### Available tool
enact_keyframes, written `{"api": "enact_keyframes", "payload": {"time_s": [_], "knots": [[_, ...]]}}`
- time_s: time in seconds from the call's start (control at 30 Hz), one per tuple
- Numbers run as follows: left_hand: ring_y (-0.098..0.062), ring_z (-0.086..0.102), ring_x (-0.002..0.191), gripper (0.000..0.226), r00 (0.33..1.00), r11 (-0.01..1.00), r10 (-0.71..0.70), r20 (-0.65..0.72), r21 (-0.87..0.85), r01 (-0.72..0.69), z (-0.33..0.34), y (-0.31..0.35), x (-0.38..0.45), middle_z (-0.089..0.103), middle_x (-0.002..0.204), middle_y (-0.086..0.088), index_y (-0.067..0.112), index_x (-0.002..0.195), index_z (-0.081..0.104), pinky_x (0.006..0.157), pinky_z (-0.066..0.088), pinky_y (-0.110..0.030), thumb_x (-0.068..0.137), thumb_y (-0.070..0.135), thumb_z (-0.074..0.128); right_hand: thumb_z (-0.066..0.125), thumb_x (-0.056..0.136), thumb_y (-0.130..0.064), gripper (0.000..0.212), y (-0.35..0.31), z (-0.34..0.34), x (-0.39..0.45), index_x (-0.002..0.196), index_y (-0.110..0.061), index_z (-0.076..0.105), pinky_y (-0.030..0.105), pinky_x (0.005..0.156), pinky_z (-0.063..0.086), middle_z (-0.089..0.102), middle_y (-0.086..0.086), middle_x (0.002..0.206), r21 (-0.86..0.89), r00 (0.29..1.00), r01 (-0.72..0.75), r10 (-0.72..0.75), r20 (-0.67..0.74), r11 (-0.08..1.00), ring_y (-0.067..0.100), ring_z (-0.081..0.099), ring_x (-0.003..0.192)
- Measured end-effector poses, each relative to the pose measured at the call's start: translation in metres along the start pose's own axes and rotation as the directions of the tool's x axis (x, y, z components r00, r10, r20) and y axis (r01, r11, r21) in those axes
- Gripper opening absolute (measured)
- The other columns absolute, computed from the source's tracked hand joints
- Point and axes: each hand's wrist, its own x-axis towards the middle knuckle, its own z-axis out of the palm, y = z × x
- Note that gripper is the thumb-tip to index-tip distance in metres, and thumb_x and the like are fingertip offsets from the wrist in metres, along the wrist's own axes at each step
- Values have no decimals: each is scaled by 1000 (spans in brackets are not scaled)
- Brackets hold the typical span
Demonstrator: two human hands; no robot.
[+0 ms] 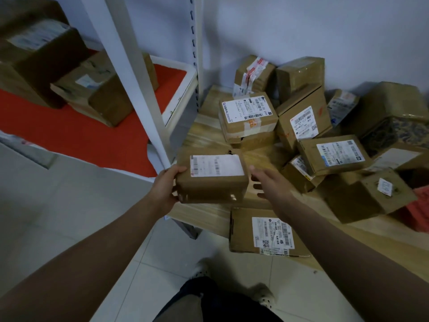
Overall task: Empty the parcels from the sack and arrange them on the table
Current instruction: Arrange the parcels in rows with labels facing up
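Light wooden tabletop (210, 214) against the grey wall, loaded with a heap of brown cardboard parcels (308, 126) toward the back and right. White metal shelving rack with red mat (76, 133) standing just left, touching or nearly touching the tabletop edge. Flat brown labelled carton (262, 231) lying at the near edge.

Held over the near-left part of the tabletop: a small brown cardboard box with white shipping label (212, 180). Left hand (166, 184) gripping its left end, thumb on top. Right hand (267, 182) spread wide just beside the right end, fingers straight; contact with the box not certain, view blurred there. No sack in view.

Step judged in hand: placing one parcel in the arranging stage. Next move calls for lowering the box flat onto the bare strip between the heap and the flat carton, label up.

Obstacles: little free surface; rack upright (148, 94) close at left; leaning parcels behind liable to slide if nudged.
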Motion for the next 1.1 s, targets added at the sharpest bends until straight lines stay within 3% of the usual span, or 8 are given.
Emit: {"api": "enact_keyframes", "payload": {"time_s": [0.2,0.43,0.5,0.57,0.7,0.83,1.0,1.1], "knots": [[-25,61,104,22,983,997,58,-174,55,-49,-32,-13,4,66,113,-9,13,111,63,88,53,-41,96,25,53,68,88,-46,53,22,-6,-2,131,-17,54,40,96,46,53,2,129,-358,988,141,-156,-13,923,19,50,120],[-31,54,123,62,936,895,248,-251,429,-122,-9,-32,14,51,139,-13,13,143,41,102,48,-50,94,48,54,69,84,-41,63,54,-44,-7,138,-20,46,45,106,35,44,11,145,-679,968,-42,-137,-208,733,32,38,133],[-34,43,132,82,839,751,462,-288,630,-197,2,-39,3,38,147,-14,12,147,33,105,43,-53,85,56,63,69,83,-44,71,62,-60,-15,143,-18,41,45,107,31,39,13,149,-691,961,-114,-98,-260,713,34,33,135],[-35,27,141,89,727,424,679,-96,861,-282,8,-48,-9,27,154,-13,13,148,30,113,32,-54,80,55,70,74,77,-55,88,74,-73,-22,147,-19,34,48,110,29,34,13,151,-719,964,-148,-64,-258,679,34,28,139],[-36,5,147,104,704,-63,648,289,942,-329,22,-54,-17,11,159,-6,24,151,21,117,16,-58,70,54,78,80,60,-68,124,95,-84,-29,156,-30,11,58,114,22,10,4,163,-837,997,3,-62,-37,547,31,10,148],[-37,-4,148,95,804,-226,539,250,963,-148,37,-51,-18,3,162,-8,31,153,15,120,2,-57,76,43,70,85,64,-56,130,106,-80,-25,156,-23,-1,55,110,38,15,13,160,-795,998,-61,61,-30,604,36,29,144],[-33,9,147,83,814,-452,458,356,882,-131,18,-47,-10,8,162,-3,38,153,3,117,22,-53,91,20,55,86,72,-40,112,115,-88,-20,154,-19,12,50,99,49,34,22,147,-623,985,-170,152,-82,764,43,49,128],[-32,13,146,85,807,-504,417,417,845,-177,7,-35,-6,11,160,-2,38,153,9,112,31,-56,89,13,59,84,75,-36,103,114,-97,-17,153,-24,17,53,73,57,30,19,148,-471,957,-290,245,-155,833,47,45,127]]}}
